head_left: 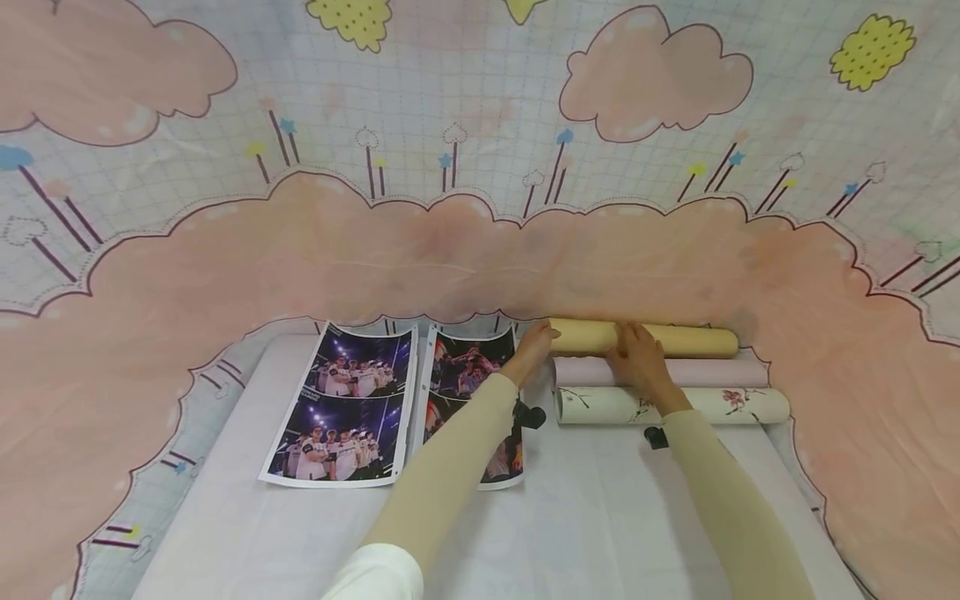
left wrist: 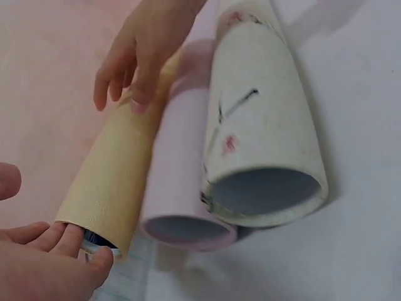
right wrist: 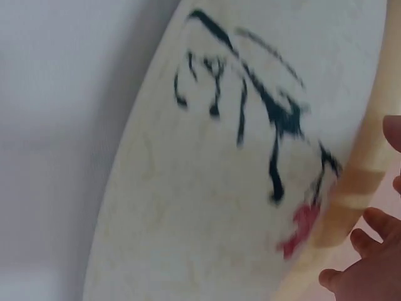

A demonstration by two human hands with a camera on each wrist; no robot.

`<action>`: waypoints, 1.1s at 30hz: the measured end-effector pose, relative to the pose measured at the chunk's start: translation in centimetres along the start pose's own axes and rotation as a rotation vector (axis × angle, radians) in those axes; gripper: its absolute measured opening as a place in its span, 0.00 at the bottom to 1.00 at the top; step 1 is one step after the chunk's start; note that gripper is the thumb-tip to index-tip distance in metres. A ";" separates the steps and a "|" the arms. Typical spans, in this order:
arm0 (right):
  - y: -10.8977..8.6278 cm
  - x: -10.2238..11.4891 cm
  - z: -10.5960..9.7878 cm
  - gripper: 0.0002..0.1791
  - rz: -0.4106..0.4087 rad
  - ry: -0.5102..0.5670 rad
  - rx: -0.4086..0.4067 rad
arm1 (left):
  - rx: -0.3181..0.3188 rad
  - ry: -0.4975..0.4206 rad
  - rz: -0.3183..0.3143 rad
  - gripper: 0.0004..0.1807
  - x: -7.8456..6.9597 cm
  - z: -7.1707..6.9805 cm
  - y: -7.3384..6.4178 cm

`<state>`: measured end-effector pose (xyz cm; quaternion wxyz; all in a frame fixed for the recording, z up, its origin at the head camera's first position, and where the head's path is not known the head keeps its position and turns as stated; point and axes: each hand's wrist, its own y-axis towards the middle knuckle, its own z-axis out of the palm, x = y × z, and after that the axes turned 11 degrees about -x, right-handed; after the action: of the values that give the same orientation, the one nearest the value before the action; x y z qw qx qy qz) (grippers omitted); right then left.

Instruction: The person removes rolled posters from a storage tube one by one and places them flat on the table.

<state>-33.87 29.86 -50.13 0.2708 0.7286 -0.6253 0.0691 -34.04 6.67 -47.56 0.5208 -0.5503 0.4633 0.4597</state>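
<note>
My left hand (head_left: 531, 354) is at the left end of a yellow paper roll (head_left: 697, 340). In the left wrist view its fingers (left wrist: 70, 241) lie against the rim of the open end, with the thumb apart from the roll; something dark shows inside. My right hand (head_left: 641, 362) grips the same roll near its middle, thumb on the near side and fingers over the far side. In front of the yellow roll lies a pale pink roll (head_left: 712, 372). Nearest me is a white roll (head_left: 761, 406) printed with dark branches and pink blossoms, large in the right wrist view.
Two photo sheets, one fully visible (head_left: 341, 408) and one (head_left: 468, 367) partly behind my left forearm, lie left of the rolls. The white tabletop (head_left: 585, 517) stretches toward me. A cloud-patterned cloth (head_left: 480, 258) rises behind and around the table.
</note>
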 end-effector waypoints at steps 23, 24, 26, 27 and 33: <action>0.3 -1.7 -2.1 0.39 -0.201 -0.180 -0.107 | 0.052 -0.188 0.038 0.26 -3.3 1.2 -1.6; 0.3 -1.8 -2.0 0.39 -0.217 -0.180 -0.114 | 0.055 -0.185 0.039 0.26 -3.3 1.2 -1.7; 0.2 -1.9 -1.8 0.39 -0.247 -0.185 -0.135 | 0.067 -0.173 0.043 0.27 -3.2 1.0 -1.7; 0.2 -2.0 -1.7 0.39 -0.260 -0.190 -0.148 | 0.073 -0.172 0.044 0.27 -3.2 0.9 -1.8; 0.2 -2.0 -1.5 0.40 -0.344 -0.234 -0.252 | 0.079 -0.210 0.072 0.26 -3.3 0.3 -2.3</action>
<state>-34.13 32.33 -49.72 0.2932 0.7877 -0.5230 -0.1414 -32.24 7.11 -43.95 0.5708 -0.4614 0.4435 0.5145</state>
